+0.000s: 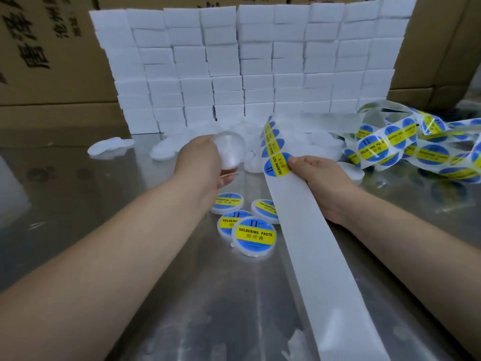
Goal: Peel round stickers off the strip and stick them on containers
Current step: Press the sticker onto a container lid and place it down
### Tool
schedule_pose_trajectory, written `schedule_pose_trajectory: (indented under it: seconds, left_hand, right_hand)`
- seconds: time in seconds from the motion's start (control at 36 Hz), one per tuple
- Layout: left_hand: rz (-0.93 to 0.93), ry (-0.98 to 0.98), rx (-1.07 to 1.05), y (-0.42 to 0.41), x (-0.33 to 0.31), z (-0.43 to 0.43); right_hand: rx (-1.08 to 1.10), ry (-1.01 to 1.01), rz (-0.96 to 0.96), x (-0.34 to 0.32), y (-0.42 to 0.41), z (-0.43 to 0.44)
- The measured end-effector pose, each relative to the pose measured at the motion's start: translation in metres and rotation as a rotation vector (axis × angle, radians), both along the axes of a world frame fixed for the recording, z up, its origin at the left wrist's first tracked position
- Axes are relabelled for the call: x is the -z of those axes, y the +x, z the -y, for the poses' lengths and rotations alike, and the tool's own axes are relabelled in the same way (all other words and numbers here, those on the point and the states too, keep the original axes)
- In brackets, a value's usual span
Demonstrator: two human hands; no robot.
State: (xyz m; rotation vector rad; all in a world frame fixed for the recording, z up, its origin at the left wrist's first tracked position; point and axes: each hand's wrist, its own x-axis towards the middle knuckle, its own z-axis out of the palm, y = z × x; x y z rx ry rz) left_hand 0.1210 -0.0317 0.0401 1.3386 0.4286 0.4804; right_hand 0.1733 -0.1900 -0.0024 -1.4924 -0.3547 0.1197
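Left hand (205, 162): grips clear round container (231, 152), lifted above the table (78, 178).
Right hand (320, 178): pinches sticker strip (312, 243) beside its lowest sticker (278, 165).
Labelled containers (253, 237): four, at 6 o'clock from left hand.

One view, worn on the head. We look forward and down across the metal table (78, 183). The lens is wide-angle and straight lines bow toward the edges. Both forearms enter from the near corners. The left hand (205, 162) and right hand (322, 183) sit mid-frame, close below us. At the far side our sightline stops at stacked white blocks (234, 61), with cardboard boxes (39, 61) behind.
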Motion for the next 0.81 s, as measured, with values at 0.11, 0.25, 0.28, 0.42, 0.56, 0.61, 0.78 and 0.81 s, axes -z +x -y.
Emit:
schedule_pose_trajectory:
  seconds: [0.11,0.25,0.28,0.42,0.56,0.61,0.78,0.81]
  left_hand:
    - [0.128,0.351,-0.075,-0.009,0.019,0.002]
    - [0.185,0.606,-0.111,-0.011,0.024,0.002]
    - [0.197,0.605,-0.1,-0.012,0.023,0.002]
    - [0.225,0.723,-0.022,-0.02,0.021,0.0]
    - [0.119,0.842,-0.064,-0.02,0.025,0.0]
    - [0.098,0.921,-0.076,-0.021,0.026,0.003]
    - [0.105,1.027,0.037,-0.026,0.025,0.008]
    - [0.103,1.041,0.049,-0.026,0.026,0.008]
  right_hand:
    - [-0.065,0.037,-0.012,-0.003,-0.004,0.0]
    - [-0.264,0.03,-0.004,-0.008,-0.009,0.003]
    - [-0.289,0.022,0.007,-0.008,-0.01,0.003]
    - [-0.341,0.044,0.043,-0.006,-0.014,0.0]
    - [-0.283,0.069,0.074,-0.004,-0.014,-0.002]
    - [-0.234,0.054,0.102,-0.004,-0.014,-0.003]
    - [-0.205,0.027,0.168,-0.003,-0.018,-0.004]
    - [-0.2,0.012,0.183,-0.003,-0.018,-0.004]
